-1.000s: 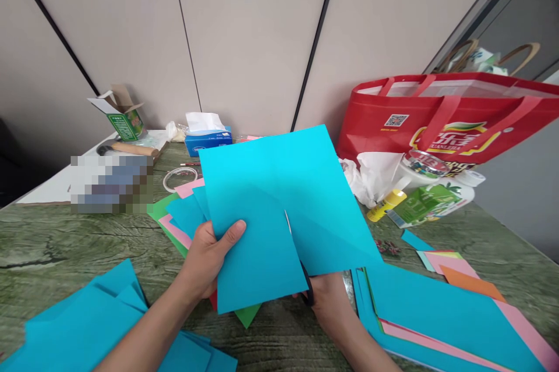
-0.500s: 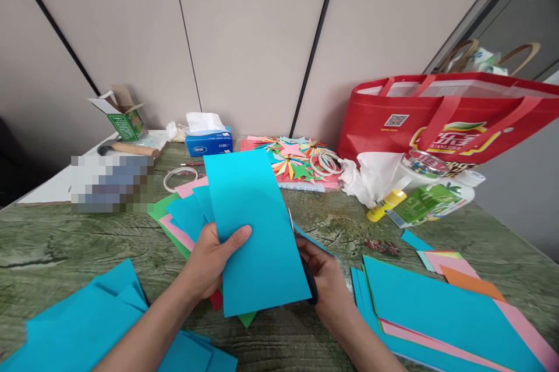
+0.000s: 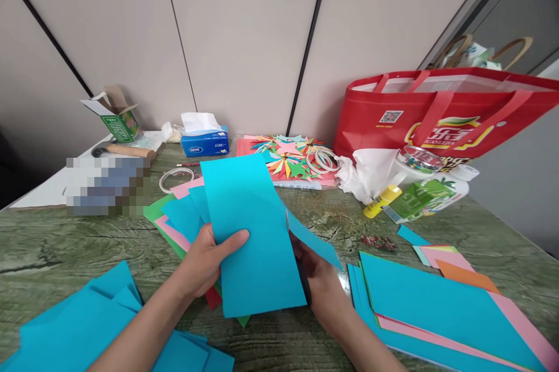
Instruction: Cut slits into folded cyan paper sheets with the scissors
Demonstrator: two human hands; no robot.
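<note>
My left hand [image 3: 209, 255] grips a tall sheet of blue paper [image 3: 255, 238], thumb flat on its front and fingers behind it. At the sheet's right edge, my right hand [image 3: 317, 276] is closed on a pair of scissors [image 3: 304, 282]. Their dark handle shows partly, and much of the blades is hidden behind the paper. A cut strip of blue paper [image 3: 314, 241] bends away over the right hand, seemingly still joined to the sheet near the top. Beneath the held sheet, pink, green and blue papers [image 3: 177, 215] fan out on the table.
Blue sheets [image 3: 78, 325] lie at front left, and a blue and pink stack [image 3: 437, 302] at right. Behind stand a tissue box [image 3: 205, 144], paper stars [image 3: 290, 165], a glue stick [image 3: 382, 201], a white mug [image 3: 413, 171] and a red bag [image 3: 393, 104]. A tape roll [image 3: 162, 180] lies left.
The cut along the sheet's right side has lengthened upward, and the blue strip now curls farther out over my right hand. The whole view has shifted slightly.
</note>
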